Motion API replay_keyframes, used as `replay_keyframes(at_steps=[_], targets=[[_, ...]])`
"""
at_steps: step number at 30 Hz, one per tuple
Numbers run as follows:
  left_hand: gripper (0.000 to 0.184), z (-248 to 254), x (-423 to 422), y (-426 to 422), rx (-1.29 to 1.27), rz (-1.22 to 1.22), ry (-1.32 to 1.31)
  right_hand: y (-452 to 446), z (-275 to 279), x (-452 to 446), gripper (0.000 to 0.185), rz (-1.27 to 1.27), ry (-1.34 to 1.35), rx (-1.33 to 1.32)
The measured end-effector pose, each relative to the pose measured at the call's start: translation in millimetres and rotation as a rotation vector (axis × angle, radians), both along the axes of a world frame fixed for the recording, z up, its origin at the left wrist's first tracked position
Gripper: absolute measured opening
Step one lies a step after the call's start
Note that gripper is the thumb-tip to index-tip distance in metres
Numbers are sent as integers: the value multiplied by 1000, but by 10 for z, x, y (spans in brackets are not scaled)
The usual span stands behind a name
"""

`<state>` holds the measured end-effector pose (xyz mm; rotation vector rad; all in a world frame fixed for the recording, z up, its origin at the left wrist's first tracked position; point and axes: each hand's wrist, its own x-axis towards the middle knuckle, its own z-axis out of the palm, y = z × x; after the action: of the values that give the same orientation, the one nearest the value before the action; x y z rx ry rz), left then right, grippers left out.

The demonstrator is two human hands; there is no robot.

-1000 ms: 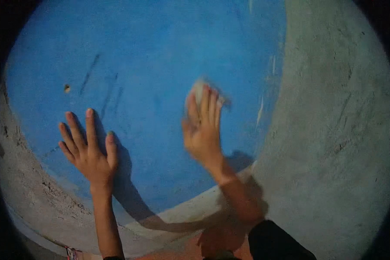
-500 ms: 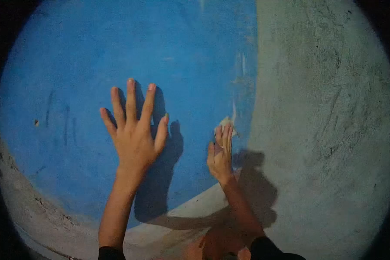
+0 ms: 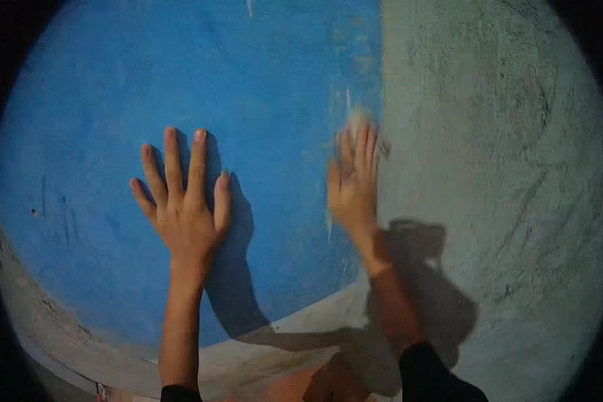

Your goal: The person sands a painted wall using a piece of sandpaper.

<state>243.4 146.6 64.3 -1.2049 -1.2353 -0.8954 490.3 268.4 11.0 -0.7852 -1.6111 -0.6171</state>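
Note:
My left hand [image 3: 189, 218] lies flat with spread fingers on the blue painted wall [image 3: 268, 80], holding nothing. To its right, my right hand [image 3: 356, 184] presses a pale, thin piece of cloth or paper [image 3: 359, 119] against the wall near the blue area's right edge. The piece shows past the fingertips and is blurred, so its material cannot be made out. Light scuffs mark the blue paint around that hand.
A rough grey-green wall section [image 3: 462, 134] borders the blue on the right. Below the blue runs a pale band [image 3: 301, 323], with reddish floor [image 3: 281, 388] beneath. Arm shadows fall on the wall. A small dark spot [image 3: 34, 212] is at the left.
My left hand has shifted onto a more central part of the blue wall. My right hand, still with the pale piece, has gone toward the blue edge, dipping and then rising. The view has turned right.

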Motion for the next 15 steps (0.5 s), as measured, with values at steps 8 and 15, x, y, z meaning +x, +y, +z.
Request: replay_keyframes(at_steps=[8, 15], targets=[[53, -29, -52, -80, -10, 8, 40, -161, -1220, -290, 63, 181, 32, -138], [53, -15, -143, -56, 7, 16, 73, -68, 627, -178, 64, 189, 100, 60]])
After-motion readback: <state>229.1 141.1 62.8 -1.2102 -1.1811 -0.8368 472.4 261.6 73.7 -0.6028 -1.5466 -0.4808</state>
